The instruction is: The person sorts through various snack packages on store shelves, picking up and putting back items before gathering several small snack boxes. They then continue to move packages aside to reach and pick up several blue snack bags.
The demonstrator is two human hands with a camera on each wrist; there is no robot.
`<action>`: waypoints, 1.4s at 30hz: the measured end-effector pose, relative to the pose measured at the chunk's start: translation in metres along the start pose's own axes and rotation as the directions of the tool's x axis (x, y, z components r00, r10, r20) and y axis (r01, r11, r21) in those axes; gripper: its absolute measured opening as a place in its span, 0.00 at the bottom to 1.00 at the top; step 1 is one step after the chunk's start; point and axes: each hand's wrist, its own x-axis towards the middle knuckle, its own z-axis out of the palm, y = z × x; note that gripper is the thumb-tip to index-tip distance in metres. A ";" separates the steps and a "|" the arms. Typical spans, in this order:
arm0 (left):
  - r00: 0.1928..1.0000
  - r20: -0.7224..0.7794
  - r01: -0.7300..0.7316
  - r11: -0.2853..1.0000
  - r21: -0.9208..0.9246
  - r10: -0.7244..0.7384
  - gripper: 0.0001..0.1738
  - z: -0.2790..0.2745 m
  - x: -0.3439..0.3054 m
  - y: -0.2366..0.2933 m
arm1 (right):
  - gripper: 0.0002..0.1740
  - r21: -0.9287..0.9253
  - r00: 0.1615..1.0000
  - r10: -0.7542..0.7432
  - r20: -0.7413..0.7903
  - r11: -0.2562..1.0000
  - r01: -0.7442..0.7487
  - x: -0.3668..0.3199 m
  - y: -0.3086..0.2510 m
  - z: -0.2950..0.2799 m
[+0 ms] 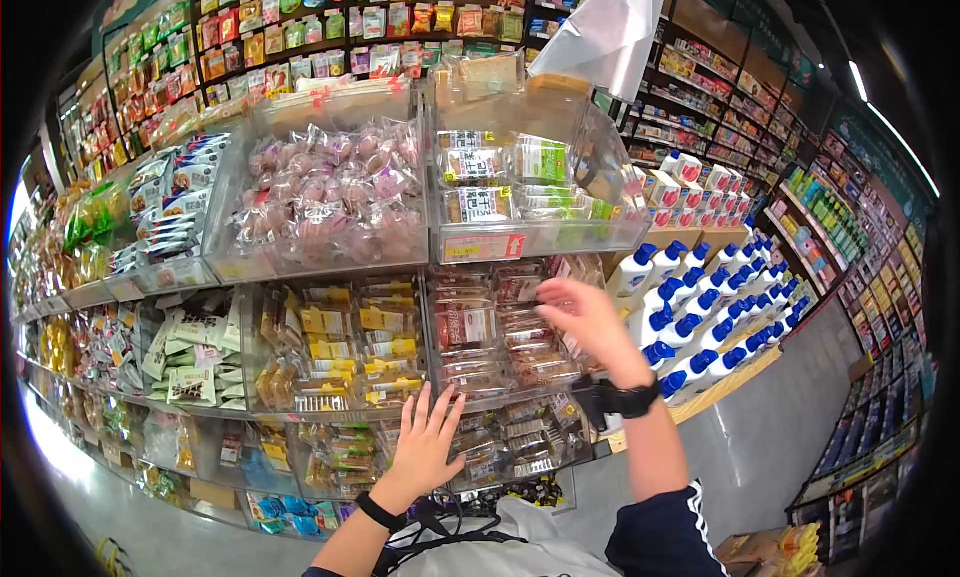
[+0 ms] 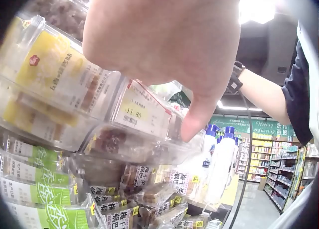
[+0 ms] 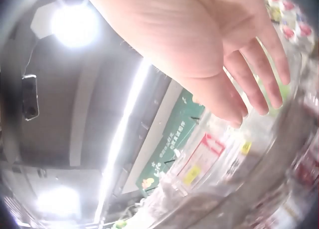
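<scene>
In front of the clear, rigid plastic bin (image 1: 490,395) of glossy rectangular snack packets (image 1: 466,327), I see my right hand (image 1: 585,317) released, fingers loose, and just below the bin my left hand (image 1: 428,442) splayed flat, grasping nothing.

The pale left hand (image 2: 164,34) fills the top of the frame, palm to the camera, one fingertip (image 2: 192,126) hanging down before the rim of a clear plastic shelf bin (image 2: 144,149); whether they touch cannot be told. Beside the fingertip is a white-and-yellow price tag (image 2: 137,112) reading 11.80. Yellow-labelled clear packets (image 2: 55,69) lie at left, above green-and-white sachets (image 2: 30,189). White bottles with blue caps (image 2: 222,159) stand at right, below a bare forearm (image 2: 259,94) with a black wrist strap (image 2: 236,77).
</scene>
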 end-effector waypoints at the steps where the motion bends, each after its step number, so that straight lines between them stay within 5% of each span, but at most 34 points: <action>1: 1.000 0.001 0.001 1.000 0.001 -0.001 0.55 0.000 0.000 0.000 | 0.15 -0.105 0.998 -0.014 -0.067 0.994 0.007 -0.009 0.000 -0.017; 4: 1.000 -0.010 0.021 1.000 -0.014 -0.021 0.51 -0.005 0.001 0.004 | 0.14 -0.569 0.971 -0.122 -0.206 0.822 -0.018 -0.044 -0.007 -0.051; 7: 1.000 -0.005 0.023 1.000 -0.005 -0.023 0.51 -0.004 0.000 0.004 | 0.14 -0.695 0.978 -0.041 -0.205 0.709 -0.116 -0.075 0.011 -0.058; 10: 1.000 -0.006 0.021 1.000 0.004 -0.021 0.51 -0.004 0.000 0.003 | 0.16 -0.647 0.981 -0.079 -0.178 0.760 -0.056 -0.098 0.031 -0.049; 14: 1.000 -0.005 0.027 1.000 0.008 -0.027 0.52 -0.004 0.000 0.005 | 0.20 -0.630 0.968 -0.016 -0.251 0.762 -0.151 -0.107 0.053 -0.037; 19: 1.000 -0.002 0.029 0.999 0.023 -0.029 0.54 -0.003 0.001 0.006 | 0.13 -0.693 0.969 -0.155 -0.194 0.720 -0.024 -0.093 0.069 -0.039; 29: 0.999 -0.003 0.035 0.997 0.065 -0.035 0.52 0.001 0.001 0.007 | 0.09 -0.646 0.982 -0.082 -0.173 0.762 -0.050 -0.079 0.079 -0.037; 33: 1.000 -0.007 0.020 0.999 0.049 -0.019 0.52 0.000 0.001 0.006 | 0.16 -0.629 0.948 -0.203 -0.246 0.778 0.004 -0.098 0.090 -0.034; 36: 0.999 -0.032 0.007 1.000 -0.007 -0.007 0.51 0.001 0.001 0.002 | 0.16 -0.236 0.817 -0.113 -0.566 0.971 -0.030 -0.119 0.071 -0.009; 37: 0.999 -0.046 0.005 0.998 -0.064 -0.008 0.47 -0.001 0.001 0.001 | 0.13 -0.285 0.800 -0.120 -0.588 0.956 -0.066 -0.132 0.077 -0.002; 39: 0.999 -0.052 -0.005 0.994 -0.109 -0.001 0.45 -0.002 0.000 -0.002 | 0.11 -0.439 0.866 -0.250 -0.434 0.898 0.039 -0.159 0.108 0.009; 42: 0.983 -0.175 0.004 0.967 -0.253 -0.050 0.31 -0.005 -0.003 -0.001 | 0.11 -0.336 0.988 -0.089 -0.125 0.941 0.043 -0.179 0.116 0.054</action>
